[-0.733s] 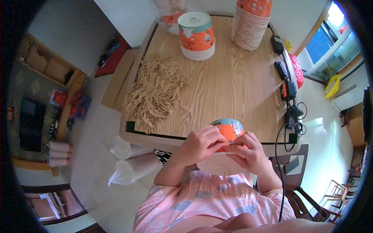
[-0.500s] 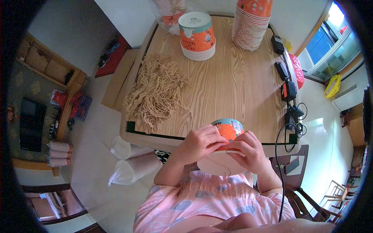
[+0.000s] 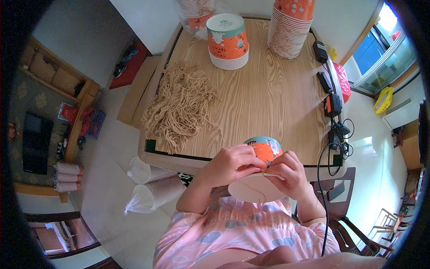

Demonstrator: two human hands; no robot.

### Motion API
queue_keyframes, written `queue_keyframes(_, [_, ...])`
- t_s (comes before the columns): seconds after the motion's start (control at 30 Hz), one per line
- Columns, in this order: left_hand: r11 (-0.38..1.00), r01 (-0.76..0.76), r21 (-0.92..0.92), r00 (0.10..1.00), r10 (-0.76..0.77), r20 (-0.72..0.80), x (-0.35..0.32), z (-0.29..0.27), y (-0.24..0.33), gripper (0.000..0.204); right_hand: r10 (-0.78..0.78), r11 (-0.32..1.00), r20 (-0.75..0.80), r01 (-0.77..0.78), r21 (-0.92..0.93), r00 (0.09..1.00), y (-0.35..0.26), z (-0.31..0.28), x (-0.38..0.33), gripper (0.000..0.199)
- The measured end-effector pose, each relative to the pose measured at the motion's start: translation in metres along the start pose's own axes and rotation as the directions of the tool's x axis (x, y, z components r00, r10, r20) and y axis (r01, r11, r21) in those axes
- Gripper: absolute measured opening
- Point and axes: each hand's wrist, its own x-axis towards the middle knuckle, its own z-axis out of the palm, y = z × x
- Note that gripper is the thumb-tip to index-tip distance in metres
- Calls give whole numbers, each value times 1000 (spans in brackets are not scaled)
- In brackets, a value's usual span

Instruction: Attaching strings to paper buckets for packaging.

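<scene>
An orange-and-teal paper bucket [image 3: 265, 145] lies tilted at the table's near edge, its white open mouth toward me. From its rim a thin beige string [image 3: 261, 197] trails across the inside. My left hand [image 3: 237, 163] is closed at the upper rim, thumb and fingertips pinching the string there. Against the right part of the rim, my right hand [image 3: 289, 172] is closed, its fingers gripping the bucket beside the left fingertips. The fingertips of both hands nearly meet, and they hide part of the string and rim.
A heap of beige strings [image 3: 181, 105] covers the table's left side. Upside-down stacked buckets [image 3: 227, 42] stand at the back, with a tall stack [image 3: 290, 31] to their right and a bagged stack [image 3: 197, 15] to their left. Black power adapters and cables [image 3: 332, 105] line the right edge.
My fingertips have shifted slightly at the rim, and a gap with a bit of string now shows between them. The bucket has barely moved.
</scene>
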Motion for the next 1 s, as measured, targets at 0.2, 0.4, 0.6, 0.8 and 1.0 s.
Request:
queue_keyframes(0.2, [997, -68, -41, 996, 70, 51, 3, 0, -6, 17, -4, 1000, 2, 4, 16, 1000, -1, 0, 0, 23])
queue_keyframes(0.4, [994, -75, -80, 994, 81, 78, 7, -4, -2, 16, 6, 1000, 9, -6, 7, 1000, -1, -1, 1, 22])
queue_keyframes(0.6, [992, -124, -25, 988, 126, 93, 10, -6, -5, 14, 4, 1000, 7, -4, 17, 1000, 0, -1, 3, 24])
queue_keyframes(0.8, [958, 213, -195, 977, -205, 57, 13, -9, 7, 10, 40, 999, -29, -39, 18, 999, 8, 2, -2, 27])
queue_keyframes(1.0, [994, -85, -72, 993, 91, 80, 13, -8, -4, 11, 17, 1000, -15, -17, 26, 1000, 8, 0, 1, 26])
